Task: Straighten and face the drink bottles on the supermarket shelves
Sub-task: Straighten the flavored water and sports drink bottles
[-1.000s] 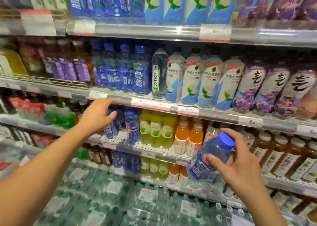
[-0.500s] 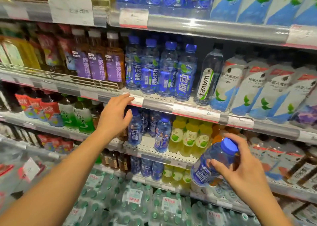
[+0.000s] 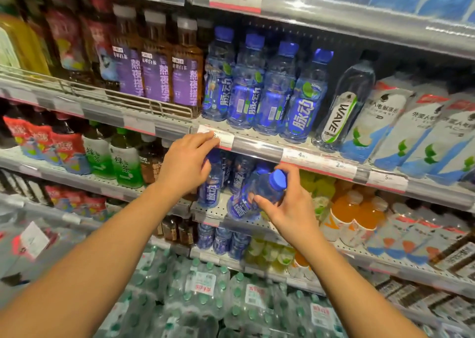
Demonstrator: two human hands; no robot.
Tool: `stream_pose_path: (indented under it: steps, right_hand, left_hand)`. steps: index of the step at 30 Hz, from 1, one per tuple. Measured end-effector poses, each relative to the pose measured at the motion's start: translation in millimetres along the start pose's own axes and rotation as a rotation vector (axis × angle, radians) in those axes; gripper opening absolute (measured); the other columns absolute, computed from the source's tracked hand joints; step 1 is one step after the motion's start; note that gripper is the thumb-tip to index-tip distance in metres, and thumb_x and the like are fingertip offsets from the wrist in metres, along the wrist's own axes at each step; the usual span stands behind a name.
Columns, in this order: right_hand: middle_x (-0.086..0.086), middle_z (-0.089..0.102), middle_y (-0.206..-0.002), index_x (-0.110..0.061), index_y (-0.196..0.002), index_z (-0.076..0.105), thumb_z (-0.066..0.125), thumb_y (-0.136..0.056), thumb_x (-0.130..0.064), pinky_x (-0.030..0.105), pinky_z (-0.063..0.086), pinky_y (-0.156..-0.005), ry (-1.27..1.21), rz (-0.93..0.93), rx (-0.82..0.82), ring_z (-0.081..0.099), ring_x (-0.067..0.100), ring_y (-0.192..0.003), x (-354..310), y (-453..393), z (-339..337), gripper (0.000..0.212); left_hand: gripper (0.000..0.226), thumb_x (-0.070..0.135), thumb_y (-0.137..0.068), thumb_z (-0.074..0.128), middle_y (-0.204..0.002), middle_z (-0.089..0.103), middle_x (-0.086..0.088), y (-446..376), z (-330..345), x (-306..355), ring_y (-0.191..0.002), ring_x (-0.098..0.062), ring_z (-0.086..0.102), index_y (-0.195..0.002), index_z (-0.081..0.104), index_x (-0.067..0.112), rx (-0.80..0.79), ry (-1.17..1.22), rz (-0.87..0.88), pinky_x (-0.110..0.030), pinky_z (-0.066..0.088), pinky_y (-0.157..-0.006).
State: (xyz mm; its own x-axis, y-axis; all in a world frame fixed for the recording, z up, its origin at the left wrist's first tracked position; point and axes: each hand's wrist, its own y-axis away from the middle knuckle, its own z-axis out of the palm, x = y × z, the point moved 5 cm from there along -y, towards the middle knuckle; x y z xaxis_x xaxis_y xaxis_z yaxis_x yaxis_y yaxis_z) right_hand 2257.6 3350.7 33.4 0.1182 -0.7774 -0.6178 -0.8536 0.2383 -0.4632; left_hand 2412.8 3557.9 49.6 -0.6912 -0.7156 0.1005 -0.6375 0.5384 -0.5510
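My right hand grips a clear blue bottle with a blue cap near its neck. The bottle is tilted, base down-left, over the front of the middle shelf. Just left of it stands another blue-labelled bottle, partly hidden behind my left hand. My left hand's fingers lie stretched along the price rail of the shelf above. A row of matching blue bottles stands on that upper shelf, labels not all turned the same way.
Brown tea bottles with purple labels stand left of the blue row; a WAVE bottle and white-blue bottles stand right. Yellow-green and orange drinks sit right of my right hand. Shrink-wrapped water packs fill the bottom.
My right hand has carried the tilted bottle left and inward to the middle shelf front. My left hand stays on the price rail. The view has shifted closer and to the left.
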Motion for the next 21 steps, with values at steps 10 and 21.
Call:
stream_pose_path:
  steps: [10,21]
  right_hand:
    - [0.008,0.062,-0.117,-0.013,-0.138,0.040,0.080,-0.087,-0.038,0.034,0.034,-0.067,0.179,0.001,-0.104,0.063,0.037,-0.095,16,-32,86,0.069]
    - [0.014,0.061,-0.122,-0.022,-0.135,0.026,0.074,-0.091,-0.042,0.049,0.054,-0.073,0.409,0.044,-0.252,0.067,0.045,-0.096,24,-63,121,0.069]
  left_hand:
    - [0.061,0.017,-0.077,0.066,-0.133,0.057,-0.008,-4,4,-2,-0.108,-0.038,0.054,-0.137,0.056,0.014,0.072,-0.050,0.054,-0.052,0.051,-0.084]
    - [0.061,0.017,-0.078,0.066,-0.134,0.056,-0.007,-3,8,3,-0.111,-0.034,0.051,-0.138,0.054,0.014,0.087,-0.049,0.013,-0.049,0.049,-0.084]
